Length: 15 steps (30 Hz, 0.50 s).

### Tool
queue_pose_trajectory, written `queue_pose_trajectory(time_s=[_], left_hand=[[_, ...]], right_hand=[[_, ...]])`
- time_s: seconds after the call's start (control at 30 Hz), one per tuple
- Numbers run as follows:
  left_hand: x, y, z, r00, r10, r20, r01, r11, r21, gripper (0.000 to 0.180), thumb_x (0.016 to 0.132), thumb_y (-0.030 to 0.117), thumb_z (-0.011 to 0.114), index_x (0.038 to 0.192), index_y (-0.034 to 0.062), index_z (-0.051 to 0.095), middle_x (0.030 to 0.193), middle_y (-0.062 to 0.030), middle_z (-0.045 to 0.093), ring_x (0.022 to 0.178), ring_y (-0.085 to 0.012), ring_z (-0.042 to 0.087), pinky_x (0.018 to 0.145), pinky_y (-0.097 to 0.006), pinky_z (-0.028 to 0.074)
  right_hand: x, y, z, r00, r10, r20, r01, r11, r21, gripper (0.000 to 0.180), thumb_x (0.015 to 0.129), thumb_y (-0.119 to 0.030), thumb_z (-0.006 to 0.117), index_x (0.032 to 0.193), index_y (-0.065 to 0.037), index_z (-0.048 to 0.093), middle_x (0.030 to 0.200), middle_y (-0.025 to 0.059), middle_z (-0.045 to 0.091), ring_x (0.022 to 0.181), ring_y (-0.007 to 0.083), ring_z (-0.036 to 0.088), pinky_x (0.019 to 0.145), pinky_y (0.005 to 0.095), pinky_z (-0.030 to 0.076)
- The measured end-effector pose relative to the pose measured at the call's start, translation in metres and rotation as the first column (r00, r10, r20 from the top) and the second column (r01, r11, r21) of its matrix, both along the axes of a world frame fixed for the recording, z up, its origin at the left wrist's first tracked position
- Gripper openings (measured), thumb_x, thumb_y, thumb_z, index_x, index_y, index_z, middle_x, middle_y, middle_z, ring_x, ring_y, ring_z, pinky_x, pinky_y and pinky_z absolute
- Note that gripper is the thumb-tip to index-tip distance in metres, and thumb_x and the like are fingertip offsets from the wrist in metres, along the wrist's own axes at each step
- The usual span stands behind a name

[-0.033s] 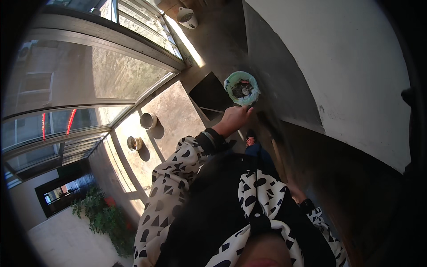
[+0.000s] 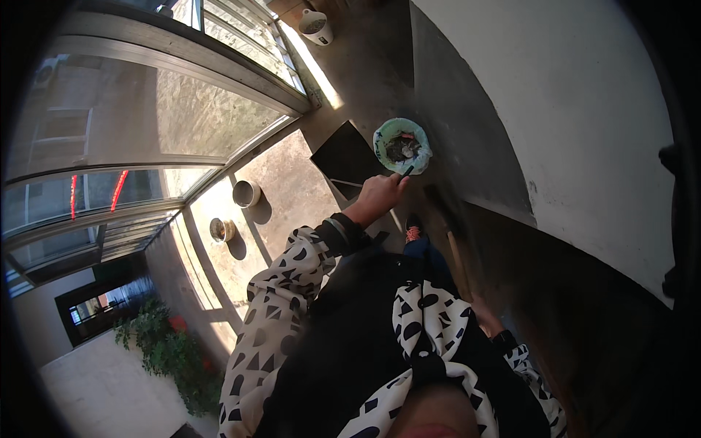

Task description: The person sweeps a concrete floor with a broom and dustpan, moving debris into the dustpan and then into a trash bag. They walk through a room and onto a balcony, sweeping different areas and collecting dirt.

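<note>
My left hand (image 2: 381,197) is closed around a dark handle, whose tip juts past the fist toward the bin. Just beyond the hand is a flat black dustpan (image 2: 343,150); my fist hides where the handle meets it. A round bin (image 2: 381,152) with a pale green liner holds grey debris and a reddish scrap, just past the handle's tip. On the other side, my right hand (image 2: 485,315) grips the wooden handle of a broom (image 2: 458,264). Its dark head (image 2: 440,201) lies in shadow beside my shoe (image 2: 413,228).
Two round pots (image 2: 246,194) (image 2: 222,231) stand on the sunlit floor at left. A white bucket (image 2: 315,28) sits at the far end. Framed glass (image 2: 139,120) runs along the left, with a leafy plant (image 2: 164,350) lower down. A white wall (image 2: 562,95) bounds the right.
The view has shifted slightly. My left hand has turned a little, so the dark handle's tip now shows against the bin's near rim. My right hand keeps its hold on the broom.
</note>
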<state>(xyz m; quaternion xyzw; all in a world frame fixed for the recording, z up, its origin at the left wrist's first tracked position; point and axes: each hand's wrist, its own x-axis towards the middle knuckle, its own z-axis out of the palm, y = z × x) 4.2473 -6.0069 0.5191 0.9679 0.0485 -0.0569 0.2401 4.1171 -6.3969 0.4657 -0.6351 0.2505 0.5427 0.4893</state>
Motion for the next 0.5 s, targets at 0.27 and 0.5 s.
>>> queue_pose_trajectory(time_s=[0.27, 0.5], left_hand=[[-0.136, 0.11, 0.011, 0.743, 0.651, 0.154, -0.617, 0.756, -0.219, 0.036, 0.091, 0.027, 0.048, 0.071, -0.0015, 0.053, 0.058, -0.0217, 0.05, 0.056, -0.0396, 0.052, 0.048, -0.044, 0.036], [-0.231, 0.17, -0.07, 0.317, 0.879, -0.356, -0.906, 0.17, -0.387, 0.047, 0.088, 0.038, 0.051, 0.062, -0.0017, 0.054, 0.048, -0.0091, 0.047, 0.041, -0.0179, 0.046, 0.043, -0.034, 0.036]], right_hand=[[0.081, -0.002, 0.023, 0.892, 0.427, -0.149, -0.414, 0.903, 0.113, 0.055, 0.074, -0.001, 0.053, 0.127, -0.004, 0.04, 0.067, 0.0063, 0.053, 0.049, 0.0148, 0.053, 0.045, 0.0292, 0.044], [0.157, 0.104, 0.05, 0.838, 0.522, -0.159, -0.476, 0.842, 0.254, 0.049, 0.072, -0.001, 0.053, 0.119, -0.005, 0.043, 0.064, 0.0053, 0.051, 0.045, 0.0115, 0.051, 0.041, 0.0248, 0.044]])
